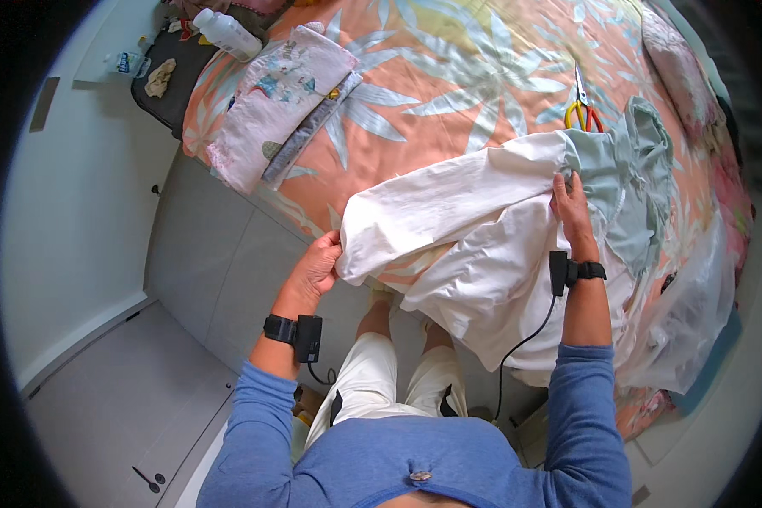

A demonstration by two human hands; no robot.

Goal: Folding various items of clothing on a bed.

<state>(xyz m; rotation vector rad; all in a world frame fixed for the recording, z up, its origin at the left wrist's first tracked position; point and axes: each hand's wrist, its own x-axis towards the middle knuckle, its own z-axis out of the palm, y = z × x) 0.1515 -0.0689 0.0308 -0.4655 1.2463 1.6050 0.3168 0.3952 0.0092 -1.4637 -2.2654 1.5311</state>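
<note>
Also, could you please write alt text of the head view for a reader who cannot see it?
A person's left hand holds one edge of a white and pale-green cloth, which the right hand also touches. The cloth lies partly on an orange, leaf-patterned bedcover, near metal scissors with yellow and red handles.

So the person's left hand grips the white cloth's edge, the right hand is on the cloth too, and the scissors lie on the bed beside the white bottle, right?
Not quite: the head view shows the scissors on the bed by the cloth's pale green part, not beside the bottle. The rest is right.
</note>
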